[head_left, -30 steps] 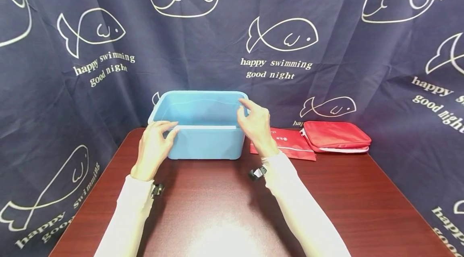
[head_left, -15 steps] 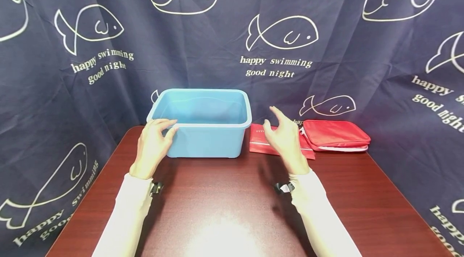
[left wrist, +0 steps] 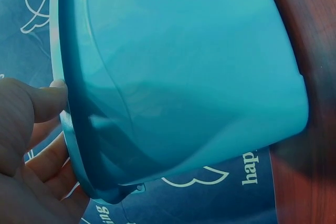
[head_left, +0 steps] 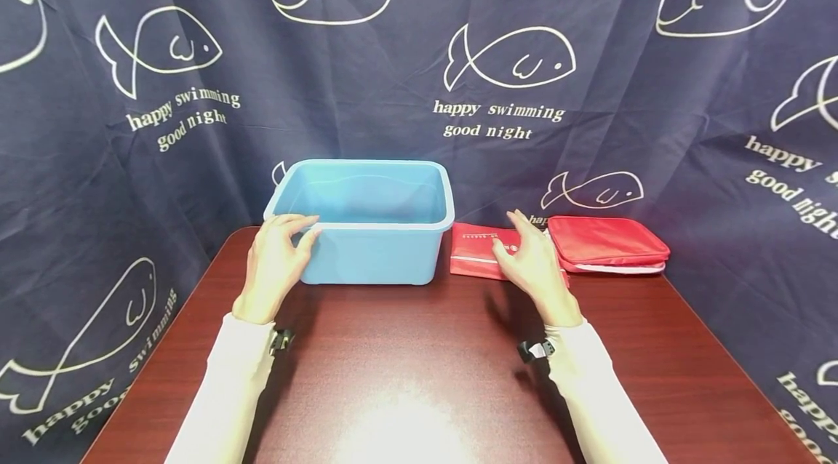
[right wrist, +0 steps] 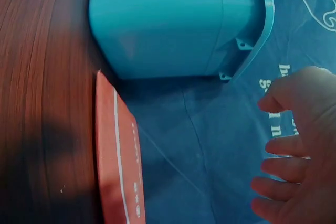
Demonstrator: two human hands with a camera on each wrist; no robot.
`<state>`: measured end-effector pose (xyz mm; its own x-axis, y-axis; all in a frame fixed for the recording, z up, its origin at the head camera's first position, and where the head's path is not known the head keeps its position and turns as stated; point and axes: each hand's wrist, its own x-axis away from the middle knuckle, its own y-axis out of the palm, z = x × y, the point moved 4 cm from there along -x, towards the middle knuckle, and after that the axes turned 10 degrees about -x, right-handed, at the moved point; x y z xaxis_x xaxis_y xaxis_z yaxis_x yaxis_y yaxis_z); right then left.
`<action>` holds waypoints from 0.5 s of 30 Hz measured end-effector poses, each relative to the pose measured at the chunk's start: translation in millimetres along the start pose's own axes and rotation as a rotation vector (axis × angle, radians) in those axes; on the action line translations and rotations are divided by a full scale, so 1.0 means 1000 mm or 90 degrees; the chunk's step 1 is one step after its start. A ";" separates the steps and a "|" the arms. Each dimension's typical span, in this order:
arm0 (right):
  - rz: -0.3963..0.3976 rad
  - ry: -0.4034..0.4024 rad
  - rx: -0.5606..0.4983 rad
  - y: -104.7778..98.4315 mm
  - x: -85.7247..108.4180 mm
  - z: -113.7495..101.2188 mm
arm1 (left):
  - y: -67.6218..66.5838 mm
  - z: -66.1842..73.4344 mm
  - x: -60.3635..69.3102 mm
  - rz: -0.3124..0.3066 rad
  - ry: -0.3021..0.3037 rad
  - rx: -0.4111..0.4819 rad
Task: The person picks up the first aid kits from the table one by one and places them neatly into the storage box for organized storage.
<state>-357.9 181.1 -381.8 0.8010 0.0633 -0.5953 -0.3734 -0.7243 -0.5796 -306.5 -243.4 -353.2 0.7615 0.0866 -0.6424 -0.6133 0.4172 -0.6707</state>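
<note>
A light blue rectangular bin point(head_left: 369, 257) stands upright at the table's back edge. My left hand point(head_left: 275, 260) grips its front left corner rim; in the left wrist view the thumb of that hand point(left wrist: 31, 129) lies on the rim point(left wrist: 56, 51), fingers on the other side. Holding nothing, my right hand point(head_left: 537, 268) hovers with parted fingers over a flat red pouch point(head_left: 474, 246). In the right wrist view the hand point(right wrist: 304, 145) is apart from both the bin point(right wrist: 157, 24) and the pouch point(right wrist: 113, 156).
A thicker red zippered case point(head_left: 605, 242) lies at the back right, beside the pouch. Dark blue printed curtain point(head_left: 366, 86) hangs right behind and around the reddish-brown table point(head_left: 393, 348).
My right hand has let go of the bin's right side and moved right, over the red pouch. My left hand has stayed on the rim.
</note>
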 end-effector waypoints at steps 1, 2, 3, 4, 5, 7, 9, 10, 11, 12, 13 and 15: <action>-0.006 0.001 0.003 0.000 0.000 0.002 | 0.000 0.000 0.000 -0.001 0.000 0.001; -0.015 0.007 0.006 0.000 0.000 0.005 | 0.000 0.001 0.000 -0.002 0.000 0.000; -0.023 0.013 0.010 0.000 0.001 0.008 | 0.000 0.001 0.000 -0.004 -0.001 0.000; -0.031 0.019 0.013 0.001 0.001 0.010 | 0.000 0.000 0.001 -0.005 -0.002 0.000; -0.039 0.024 0.015 0.001 0.002 0.013 | 0.001 0.001 0.001 -0.006 -0.002 -0.001; -0.049 0.029 0.020 0.001 0.002 0.018 | 0.001 0.001 0.000 -0.007 -0.002 -0.001; -0.054 0.031 0.022 0.002 0.003 0.023 | 0.001 0.000 0.000 -0.007 -0.003 -0.002; -0.056 0.030 0.023 0.002 0.003 0.026 | 0.001 0.000 0.000 -0.007 -0.003 -0.002; -0.058 0.028 0.024 0.002 0.003 0.028 | 0.001 0.000 0.000 -0.007 -0.004 -0.002; -0.061 0.026 0.024 0.003 0.004 0.030 | 0.000 0.000 0.000 -0.006 -0.004 -0.003; -0.066 0.024 0.025 0.004 0.004 0.033 | 0.000 0.000 0.000 -0.006 -0.003 -0.003; -0.087 0.026 0.029 0.005 0.005 0.037 | 0.000 0.000 0.000 -0.004 -0.003 -0.005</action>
<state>-373.6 203.2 -408.3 0.8639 0.1299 -0.4866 -0.2804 -0.6784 -0.6790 -306.6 -243.6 -353.4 0.7660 0.0881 -0.6367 -0.6102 0.4112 -0.6772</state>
